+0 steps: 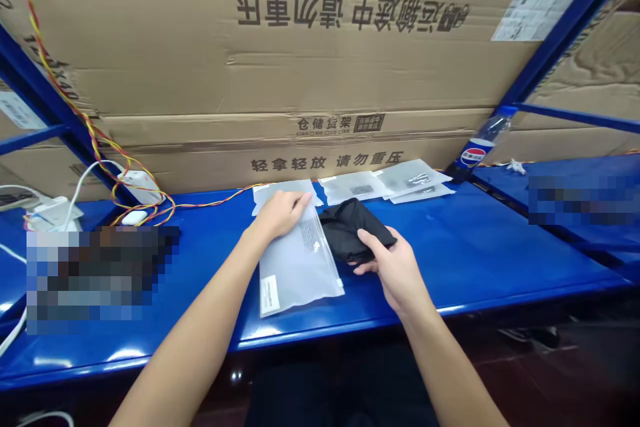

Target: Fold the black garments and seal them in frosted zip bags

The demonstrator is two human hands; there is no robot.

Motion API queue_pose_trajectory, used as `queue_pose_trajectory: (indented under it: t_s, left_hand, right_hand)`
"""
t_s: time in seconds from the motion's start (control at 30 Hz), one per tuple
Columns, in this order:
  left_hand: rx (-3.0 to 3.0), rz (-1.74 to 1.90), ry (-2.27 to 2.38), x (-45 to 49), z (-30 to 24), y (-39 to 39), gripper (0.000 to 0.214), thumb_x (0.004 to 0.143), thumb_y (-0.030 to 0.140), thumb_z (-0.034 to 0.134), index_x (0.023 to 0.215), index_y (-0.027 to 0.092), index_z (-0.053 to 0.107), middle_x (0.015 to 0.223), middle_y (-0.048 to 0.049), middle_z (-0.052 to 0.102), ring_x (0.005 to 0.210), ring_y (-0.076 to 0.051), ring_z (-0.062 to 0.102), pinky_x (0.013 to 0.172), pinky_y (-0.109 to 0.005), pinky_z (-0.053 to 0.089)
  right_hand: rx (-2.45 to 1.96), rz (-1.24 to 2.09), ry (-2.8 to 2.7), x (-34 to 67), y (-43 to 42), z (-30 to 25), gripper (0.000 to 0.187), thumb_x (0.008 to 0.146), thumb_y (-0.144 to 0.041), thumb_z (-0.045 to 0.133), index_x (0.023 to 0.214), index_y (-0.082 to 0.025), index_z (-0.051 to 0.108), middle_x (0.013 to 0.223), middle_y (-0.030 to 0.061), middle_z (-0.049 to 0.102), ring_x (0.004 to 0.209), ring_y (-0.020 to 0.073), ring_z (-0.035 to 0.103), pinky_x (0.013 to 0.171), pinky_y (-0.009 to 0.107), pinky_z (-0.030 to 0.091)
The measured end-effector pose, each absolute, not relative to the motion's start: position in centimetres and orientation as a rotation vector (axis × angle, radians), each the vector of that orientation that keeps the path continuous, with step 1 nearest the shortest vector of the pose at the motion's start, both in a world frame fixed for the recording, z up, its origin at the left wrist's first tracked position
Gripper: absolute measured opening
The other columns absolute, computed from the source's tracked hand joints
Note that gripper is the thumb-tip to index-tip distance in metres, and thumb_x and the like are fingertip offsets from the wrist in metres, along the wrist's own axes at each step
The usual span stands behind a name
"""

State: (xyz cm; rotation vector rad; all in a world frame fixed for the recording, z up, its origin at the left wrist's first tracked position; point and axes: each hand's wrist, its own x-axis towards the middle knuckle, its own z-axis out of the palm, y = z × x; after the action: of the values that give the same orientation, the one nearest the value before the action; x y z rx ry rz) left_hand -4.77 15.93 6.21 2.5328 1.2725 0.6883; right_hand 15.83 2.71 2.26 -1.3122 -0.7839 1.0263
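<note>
A frosted plastic zipper bag (295, 267) lies on the blue shelf, its white label at the lower left and its slider at the lower right. My left hand (283, 213) is closed at the bag's upper end, thumb pointing right; its fingertips are partly hidden. Folded black fabric (353, 230) is gripped at its right side by my right hand (395, 267), with the thumb on top and fingers below. The fabric's left edge meets the bag's zipper side; whether any of it is inside, I cannot tell.
Several more frosted bags (413, 179) lie along the back, against a large cardboard box (300, 80). A cola bottle (480, 147) leans by the right blue post. Red-yellow wires (113, 147) and a white power strip (143, 187) are at left, near a blurred dark item (115, 267).
</note>
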Motion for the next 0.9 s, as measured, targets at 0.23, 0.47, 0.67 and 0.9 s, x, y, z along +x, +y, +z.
queue_pose_trajectory:
  t_s: [0.23,0.47,0.67,0.9]
  left_hand:
    - [2.636,0.608,1.512,-6.7,6.1,17.3,0.028,0.091,0.037,0.061,0.073,0.019,0.071,0.078,-0.0152,0.072,0.089,-0.037,0.067,0.085,-0.044,0.049]
    - [2.750,0.648,1.285,-3.1,5.7,15.0,0.028,0.100,0.030,0.052,0.083,0.019,0.072,0.091,-0.0155,0.074,0.101,-0.034,0.067,0.092,-0.044,0.050]
    - [2.741,0.680,1.000,0.0,4.2,12.4,0.028,0.106,0.037,0.052,0.092,0.023,0.071,0.092,-0.0077,0.076,0.088,-0.026,0.067,0.082,-0.037,0.051]
    - [2.690,0.750,0.929,1.7,3.0,11.0,0.024,0.102,0.041,0.062,0.113,0.021,0.068,0.113,-0.0102,0.075,0.107,-0.030,0.066,0.096,-0.044,0.054]
  right_hand:
    - [-1.808,0.255,-1.086,17.5,-0.6,0.6,0.075,0.088,-0.077,0.063,0.131,-0.016,0.056,0.113,0.0221,0.069,0.108,0.0453,0.070,0.089,0.065,0.059]
    - [-1.530,-0.085,-1.793,17.5,-1.3,0.1,0.062,0.094,-0.056,0.070,0.144,-0.021,0.061,0.136,0.0191,0.068,0.127,0.0406,0.062,0.105,0.058,0.053]
    - [-1.515,0.125,-1.534,18.4,0.4,1.0,0.021,0.101,-0.038,0.061,0.104,-0.024,0.076,0.108,0.0109,0.079,0.102,0.0301,0.073,0.095,0.045,0.058]
    - [-1.681,0.188,-0.888,24.4,1.0,0.3,0.047,0.092,-0.059,0.068,0.117,-0.019,0.065,0.102,0.0134,0.076,0.090,0.0295,0.075,0.084,0.043,0.061]
